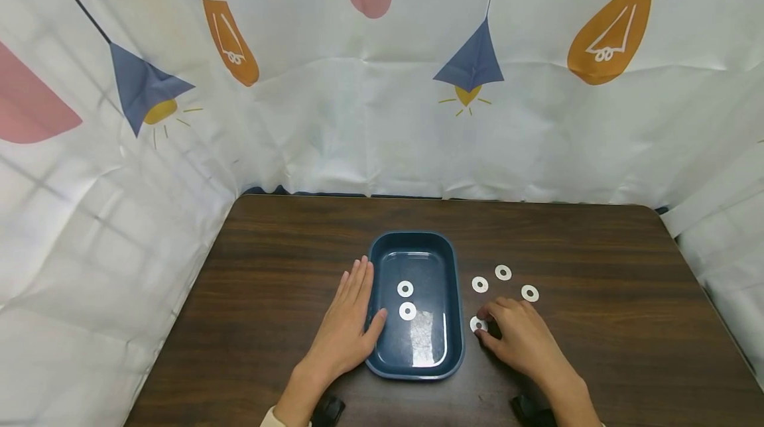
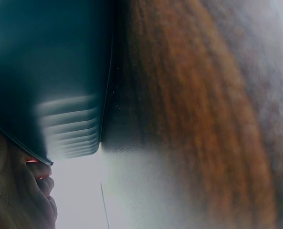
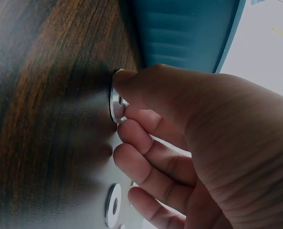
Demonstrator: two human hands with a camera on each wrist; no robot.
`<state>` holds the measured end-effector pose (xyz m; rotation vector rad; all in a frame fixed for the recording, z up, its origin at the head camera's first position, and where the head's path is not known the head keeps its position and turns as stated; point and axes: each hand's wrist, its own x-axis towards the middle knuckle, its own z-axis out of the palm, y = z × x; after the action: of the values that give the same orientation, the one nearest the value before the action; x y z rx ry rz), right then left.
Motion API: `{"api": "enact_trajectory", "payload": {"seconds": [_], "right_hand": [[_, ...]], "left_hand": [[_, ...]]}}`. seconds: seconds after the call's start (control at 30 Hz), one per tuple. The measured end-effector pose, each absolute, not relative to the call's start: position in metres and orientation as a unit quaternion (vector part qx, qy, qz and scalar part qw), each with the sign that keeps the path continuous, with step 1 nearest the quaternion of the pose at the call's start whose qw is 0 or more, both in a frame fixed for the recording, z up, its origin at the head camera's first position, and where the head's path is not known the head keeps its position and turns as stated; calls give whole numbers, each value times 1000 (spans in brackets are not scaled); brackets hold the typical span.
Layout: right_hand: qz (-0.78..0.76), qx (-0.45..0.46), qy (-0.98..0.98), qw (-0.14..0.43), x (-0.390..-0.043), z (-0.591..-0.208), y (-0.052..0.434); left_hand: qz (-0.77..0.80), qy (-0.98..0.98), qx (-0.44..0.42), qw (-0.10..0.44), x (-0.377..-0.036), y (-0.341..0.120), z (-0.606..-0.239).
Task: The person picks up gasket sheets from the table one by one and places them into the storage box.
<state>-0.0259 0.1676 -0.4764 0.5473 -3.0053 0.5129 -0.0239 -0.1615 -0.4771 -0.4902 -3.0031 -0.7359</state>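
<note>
Pinched washer (image 1: 478, 325) flat on table (image 1: 597, 347)

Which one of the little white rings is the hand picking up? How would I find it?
Start at the blue tray in the middle of the brown table. Four white rings lie on the wood just right of it. The one you want is the washer nearest the person, close by the tray's right wall: it alone sits under the right hand's fingertips, while the other three lie untouched farther back.

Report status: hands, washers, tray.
Left hand flat against blue tray, thumb over the rim. Right hand pinching one washer on the table. Two washers in tray, three loose. Nothing blocking.
</note>
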Motion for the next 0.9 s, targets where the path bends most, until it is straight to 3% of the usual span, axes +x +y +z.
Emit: {"api": "enact_trajectory", "payload": {"seconds": [0.37,0.9], "right_hand": [[155,162,-974,33,-25,-476,166],[128,187,-970,92,-22,-479,160]], "left_hand": [[-235,-959,-156,4,-23,-162,-477],[-234,-960,-155,-3,-23,-163,-476]]}}
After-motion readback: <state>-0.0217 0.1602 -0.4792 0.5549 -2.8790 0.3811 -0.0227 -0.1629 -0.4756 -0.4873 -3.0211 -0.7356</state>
